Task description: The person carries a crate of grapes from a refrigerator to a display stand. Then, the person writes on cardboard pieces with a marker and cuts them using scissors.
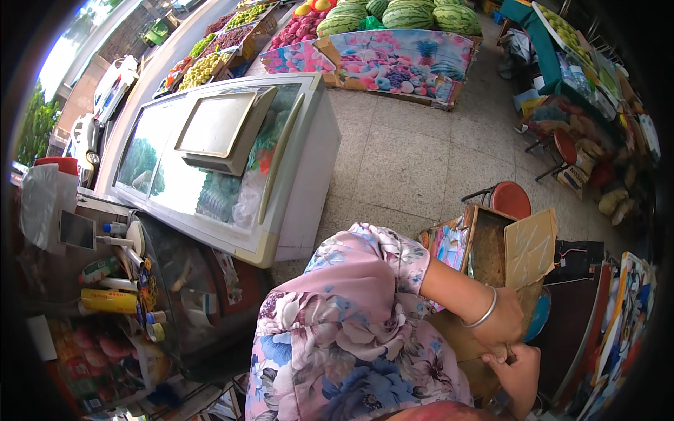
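My left hand (497, 318), with a silver-coloured bangle at its wrist, reaches across from a floral sleeve (410, 258). Its fingers curl down and are mostly hidden. Just below, the thumb and fingertips of my right hand (518, 366) meet it. A small tan piece (508, 351) shows between the right fingers, too small to name. Under both hands lies a brown cardboard sheet (453, 331). Beyond them stands an open wooden box (487, 242), with a torn cardboard flap (531, 247) bearing pen marks at its side. A blue round object (538, 317) is partly covered behind my left hand.
A glass-topped chest freezer (305, 173) carries a scale-like device (218, 126). A red-topped stool (511, 200) is close beyond the box. Watermelons (408, 16) fill a stand at the back. At left, a cluttered counter holds a yellow bottle (109, 301) and a small screen (77, 230).
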A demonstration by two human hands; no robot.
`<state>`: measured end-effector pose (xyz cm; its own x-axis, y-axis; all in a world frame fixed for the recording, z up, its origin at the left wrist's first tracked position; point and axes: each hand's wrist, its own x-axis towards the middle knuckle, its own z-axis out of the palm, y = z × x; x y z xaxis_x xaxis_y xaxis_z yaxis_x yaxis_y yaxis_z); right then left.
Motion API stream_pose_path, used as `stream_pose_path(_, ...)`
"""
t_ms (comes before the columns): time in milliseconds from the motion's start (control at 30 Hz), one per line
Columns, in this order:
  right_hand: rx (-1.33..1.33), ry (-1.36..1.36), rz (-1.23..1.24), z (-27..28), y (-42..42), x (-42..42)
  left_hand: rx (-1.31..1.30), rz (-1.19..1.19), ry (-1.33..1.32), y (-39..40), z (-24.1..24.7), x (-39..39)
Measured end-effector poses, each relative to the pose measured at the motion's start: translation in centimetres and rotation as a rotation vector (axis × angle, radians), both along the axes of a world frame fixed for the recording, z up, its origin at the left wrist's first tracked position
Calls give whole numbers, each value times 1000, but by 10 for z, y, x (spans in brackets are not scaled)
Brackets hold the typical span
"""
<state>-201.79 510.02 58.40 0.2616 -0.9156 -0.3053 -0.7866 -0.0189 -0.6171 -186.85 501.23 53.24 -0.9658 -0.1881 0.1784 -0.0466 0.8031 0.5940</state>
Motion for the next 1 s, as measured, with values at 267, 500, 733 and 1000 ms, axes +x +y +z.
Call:
stream_pose_path(267,-102,5,121,-29,8,-22,52,36,83,4,-13,6)
stream_pose_path(500,-371,184,470,-23,24,-27,9,-19,436,17,-23,9)
stream_pose_path(733,-543,181,486,-16,33,-39,-108,-108,529,22,-21,-8)
stream_pose_path(1000,-314,428,-862,-35,68,-169,70,557,229,-26,-11,43)
